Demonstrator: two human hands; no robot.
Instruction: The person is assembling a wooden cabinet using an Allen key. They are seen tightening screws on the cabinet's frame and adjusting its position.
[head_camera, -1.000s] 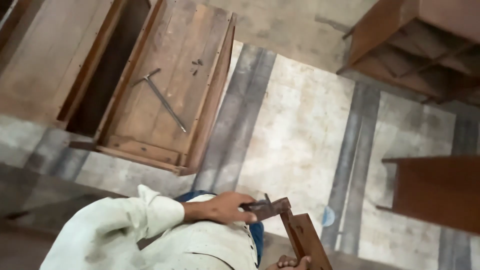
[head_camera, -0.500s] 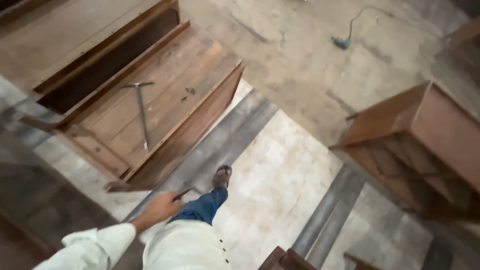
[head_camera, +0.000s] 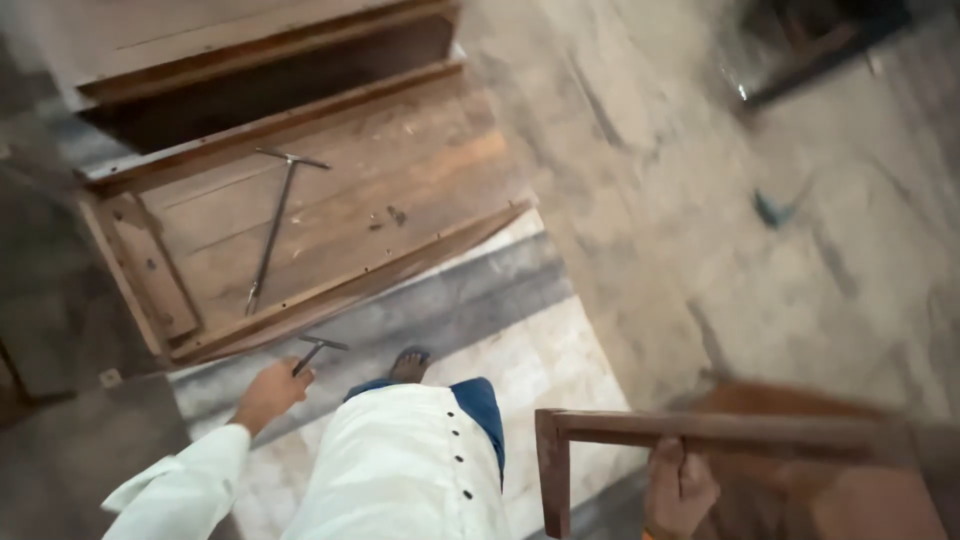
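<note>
My left hand (head_camera: 268, 392) is closed around a small T-shaped metal tool (head_camera: 318, 347), held just in front of the near edge of an upturned wooden furniture piece (head_camera: 340, 225) lying on the floor. A longer T-handled metal rod (head_camera: 272, 228) lies inside that wooden piece. My right hand (head_camera: 680, 488) grips the top rail of a wooden frame (head_camera: 700, 430) at the lower right. My white garment (head_camera: 400, 470) and one sandalled foot (head_camera: 410, 364) show between the hands.
The floor (head_camera: 640, 200) is worn concrete with pale and grey painted bands. A dark gap (head_camera: 270, 80) runs behind the upturned piece. Dark furniture (head_camera: 820, 40) stands at the top right, and a small blue scrap (head_camera: 772, 210) lies on the floor.
The view has swung left and down. My left hand moved forward with the small tool toward the upturned piece. My right hand on the wooden frame has come into view.
</note>
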